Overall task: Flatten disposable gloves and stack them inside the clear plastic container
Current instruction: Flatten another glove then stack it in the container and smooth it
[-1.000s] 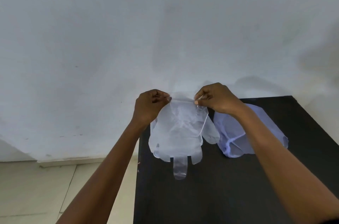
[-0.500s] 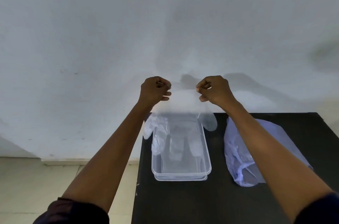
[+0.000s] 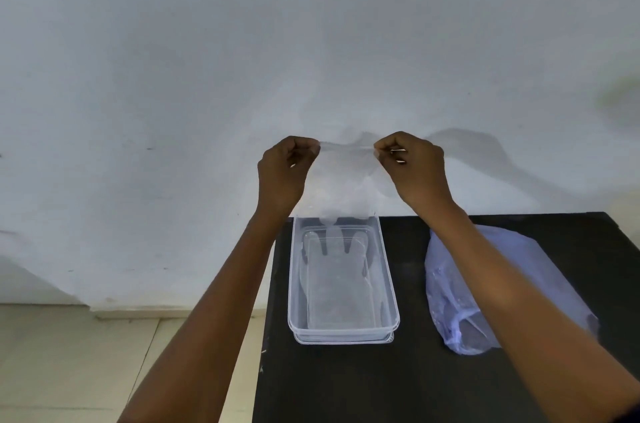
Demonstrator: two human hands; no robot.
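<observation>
A thin, see-through disposable glove (image 3: 341,187) hangs in the air, cuff up and fingers down, hard to see against the white wall. My left hand (image 3: 284,173) pinches the cuff's left corner and my right hand (image 3: 414,168) pinches the right corner, stretching the cuff flat between them. The glove's fingertips dangle near the far rim of the clear plastic container (image 3: 389,278), which stands on the black table (image 3: 346,384). A flattened glove (image 3: 337,284) lies inside the container.
A bluish translucent plastic bag (image 3: 450,287) lies on the table to the right of the container, partly under my right forearm. The table's left edge runs just beside the container, with tiled floor (image 3: 69,363) below. A white wall stands right behind the table.
Both hands have lifted the glove higher above the table, and its fingers have risen out of the container to its far rim. The view has tilted, showing more of the table.
</observation>
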